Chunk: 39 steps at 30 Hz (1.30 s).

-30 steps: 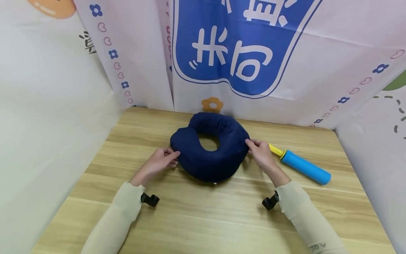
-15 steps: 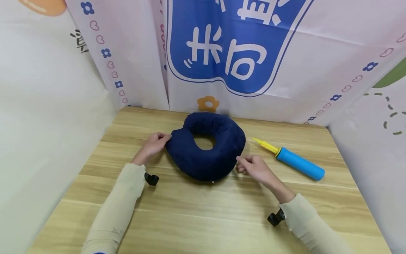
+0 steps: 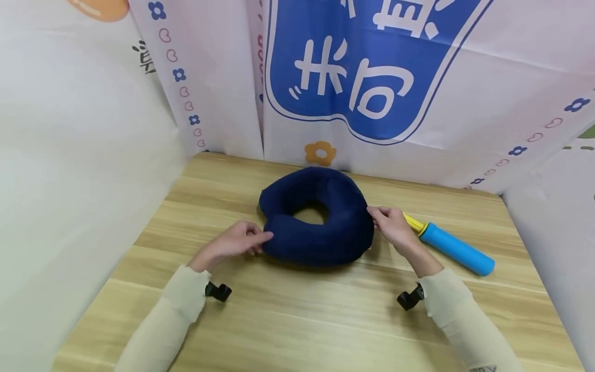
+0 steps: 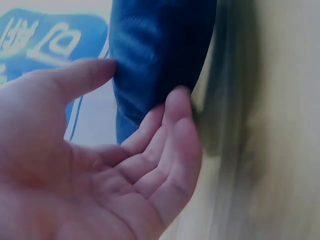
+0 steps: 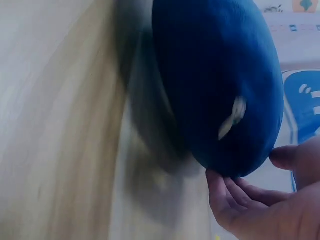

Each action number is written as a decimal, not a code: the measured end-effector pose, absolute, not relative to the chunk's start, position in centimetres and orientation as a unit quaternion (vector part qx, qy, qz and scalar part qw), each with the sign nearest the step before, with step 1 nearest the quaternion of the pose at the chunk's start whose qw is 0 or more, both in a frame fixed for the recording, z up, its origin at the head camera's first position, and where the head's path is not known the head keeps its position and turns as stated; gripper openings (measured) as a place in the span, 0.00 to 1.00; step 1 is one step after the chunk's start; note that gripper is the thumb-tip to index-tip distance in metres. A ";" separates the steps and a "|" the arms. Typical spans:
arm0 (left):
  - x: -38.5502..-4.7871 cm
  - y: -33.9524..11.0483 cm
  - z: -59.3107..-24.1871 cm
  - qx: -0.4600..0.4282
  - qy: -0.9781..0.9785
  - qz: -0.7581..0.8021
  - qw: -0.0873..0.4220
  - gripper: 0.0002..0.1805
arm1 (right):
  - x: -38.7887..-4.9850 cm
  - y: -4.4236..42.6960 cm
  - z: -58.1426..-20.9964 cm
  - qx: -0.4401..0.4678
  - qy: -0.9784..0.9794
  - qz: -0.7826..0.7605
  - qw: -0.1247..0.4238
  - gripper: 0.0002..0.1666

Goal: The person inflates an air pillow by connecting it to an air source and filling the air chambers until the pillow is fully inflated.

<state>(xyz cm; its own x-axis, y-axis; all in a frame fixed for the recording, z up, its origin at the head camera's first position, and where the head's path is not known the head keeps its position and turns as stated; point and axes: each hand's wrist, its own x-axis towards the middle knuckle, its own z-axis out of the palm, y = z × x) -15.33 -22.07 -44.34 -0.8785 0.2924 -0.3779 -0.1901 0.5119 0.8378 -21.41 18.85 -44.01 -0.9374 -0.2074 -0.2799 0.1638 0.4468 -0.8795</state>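
Note:
A dark blue U-shaped neck pillow (image 3: 321,240) lies on the wooden table, its gap facing left. My left hand (image 3: 239,239) pinches the near end of the pillow, thumb on top and fingers below. In the left wrist view that end of the neck pillow (image 4: 155,55) sits between the thumb and fingertips of my left hand (image 4: 120,165). On the opposite side, my right hand (image 3: 392,226) pinches the pillow's right edge. A pale zipper pull (image 5: 234,117) shows on the pillow's outer side in the right wrist view, near my right hand (image 5: 265,200).
Right of my right hand lies a blue hand pump (image 3: 457,249) with a yellow nozzle (image 3: 415,223), its tip hidden behind the hand. A printed cloth (image 3: 223,93) hangs behind the table (image 3: 297,320), close to the pillow's far side. White walls stand at both sides.
The neck pillow has turned counterclockwise, bringing its gap nearer and its zipper pull round to the right. My left hand came nearer while my right moved away along the edge.

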 end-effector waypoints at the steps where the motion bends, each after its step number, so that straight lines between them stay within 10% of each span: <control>1: -15.1 -21.7 -44.3 0.041 0.831 0.492 0.257 0.22 | -21.5 19.0 -44.1 -0.011 0.833 -0.523 0.181 0.36; 9: -17.9 -24.0 -43.2 0.033 0.839 0.492 0.229 0.25 | -20.0 21.7 -43.2 -0.039 0.870 -0.458 0.179 0.38; 19: -22.8 -23.1 -46.0 -0.016 0.846 0.516 0.132 0.30 | -15.7 20.4 -44.0 -0.093 0.809 -0.488 0.313 0.31; 39: -14.8 -22.0 -44.5 0.048 0.834 0.526 0.158 0.16 | -22.8 17.3 -43.7 0.006 0.774 -0.621 0.125 0.38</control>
